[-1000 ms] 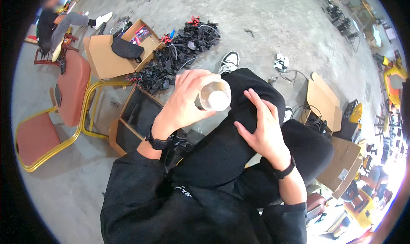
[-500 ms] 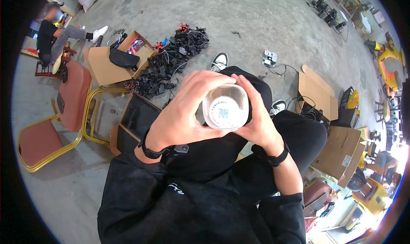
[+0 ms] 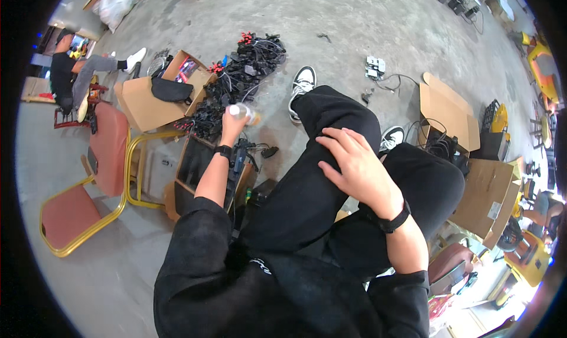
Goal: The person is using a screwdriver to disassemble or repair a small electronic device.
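Out to the left, my left hand (image 3: 234, 125) is closed around a small clear bottle (image 3: 254, 117) with a white cap (image 3: 237, 110). The bottle lies tilted in the grip and looks slightly yellowish; motion blurs it. Just past it is the heap of black cables and adapters (image 3: 241, 72); whether the bottle touches the heap I cannot tell. My right hand (image 3: 357, 169) rests over my black-trousered leg (image 3: 339, 116), fingers spread and nothing in it. Each wrist wears a black band.
An open cardboard box (image 3: 142, 104) with a black pouch (image 3: 171, 90) stands left of the heap. A red chair (image 3: 109, 152) with gold frame is nearby. Another person (image 3: 68, 72) sits far left. On the right are cardboard boxes (image 3: 481, 196) and a grey device (image 3: 375, 67) with a cable.
Both hands held the bottle in front of me; now only my left hand has it, moved out to the left. My right hand has let go and dropped to my leg.
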